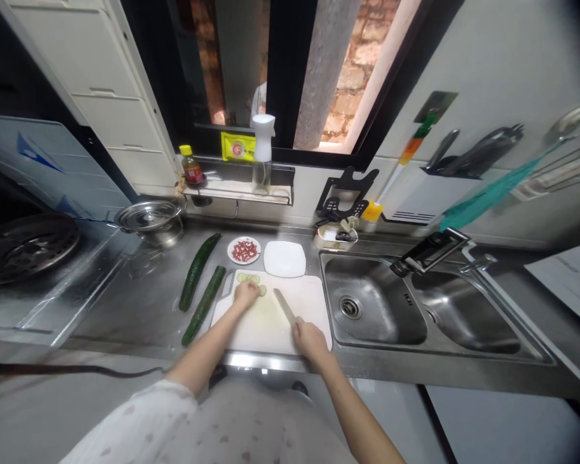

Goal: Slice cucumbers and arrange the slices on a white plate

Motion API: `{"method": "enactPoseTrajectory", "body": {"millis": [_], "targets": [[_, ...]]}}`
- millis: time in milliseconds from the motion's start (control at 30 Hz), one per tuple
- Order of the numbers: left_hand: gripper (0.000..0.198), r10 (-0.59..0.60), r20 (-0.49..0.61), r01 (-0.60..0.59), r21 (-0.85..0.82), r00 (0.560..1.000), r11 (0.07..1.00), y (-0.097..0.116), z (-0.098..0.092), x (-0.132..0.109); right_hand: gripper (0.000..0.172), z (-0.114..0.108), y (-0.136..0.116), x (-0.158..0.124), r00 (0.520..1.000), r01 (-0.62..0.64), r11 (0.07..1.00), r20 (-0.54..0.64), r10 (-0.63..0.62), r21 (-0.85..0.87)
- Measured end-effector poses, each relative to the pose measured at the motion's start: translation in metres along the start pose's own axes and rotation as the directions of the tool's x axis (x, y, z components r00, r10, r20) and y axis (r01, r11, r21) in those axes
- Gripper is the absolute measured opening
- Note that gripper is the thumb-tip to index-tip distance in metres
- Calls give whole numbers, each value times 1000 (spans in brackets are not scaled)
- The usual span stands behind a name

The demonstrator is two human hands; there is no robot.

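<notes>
1. The right hand (310, 338) grips a long knife with a grey blade (284, 306), pointing forward over the white rectangular cutting board (270, 332).
2. The left hand (246, 295), fingers bent, is at thin, round, pale-green cucumber slices (249, 278); whether it grasps any, I cannot tell.
3. Left of that hand, two long dark-green cucumbers (203, 306) lie on the grey metal surface (140, 303).
4. Beyond both hands sits a white squarish dish (284, 259).

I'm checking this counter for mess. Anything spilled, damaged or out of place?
Nothing stands out. The pale green slices lie on the cutting board by the left hand, the right hand holds the knife, and the red pieces sit within their plate.
</notes>
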State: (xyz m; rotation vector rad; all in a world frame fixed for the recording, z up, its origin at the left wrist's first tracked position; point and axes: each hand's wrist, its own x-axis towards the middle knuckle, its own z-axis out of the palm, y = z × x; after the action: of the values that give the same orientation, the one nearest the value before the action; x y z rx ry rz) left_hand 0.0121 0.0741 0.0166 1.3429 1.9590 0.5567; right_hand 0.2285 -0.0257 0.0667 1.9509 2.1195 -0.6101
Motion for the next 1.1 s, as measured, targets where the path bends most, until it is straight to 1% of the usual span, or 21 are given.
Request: {"method": "enactPoseTrajectory", "body": {"millis": [67,133,333,500,667,833,1100], "targets": [[10,-36,16,37,-55,999,998,-7,5,-8,33,-1,0,-1,1000,8,1000,3,-8,-9],[10,-43,28,45,-79,999,996,-13,10,-17,33,-3,-1,-1,1000,19,1000,17,-19,-19],[13,22,-10,-22,1,1000,1000,-20,17,-32,32,-15,-6,-7,996,68,997,57,-65,-48],[20,57,-45,-54,48,997,997,-24,18,-32,31,-22,-11,-19,993,98,992,75,-92,-78],[18,87,-55,-82,81,995,993,-27,19,-29,30,-18,-11,-30,989,124,985,90,-114,-116],[16,95,-63,-87,114,994,990,-26,20,-27,30,-11,-10,-31,987,145,982,89,-135,-117],[16,83,-60,-75,123,995,990,-24,19,-27,31,-11,-12,-28,986,136,983,113,-122,-126]]}}
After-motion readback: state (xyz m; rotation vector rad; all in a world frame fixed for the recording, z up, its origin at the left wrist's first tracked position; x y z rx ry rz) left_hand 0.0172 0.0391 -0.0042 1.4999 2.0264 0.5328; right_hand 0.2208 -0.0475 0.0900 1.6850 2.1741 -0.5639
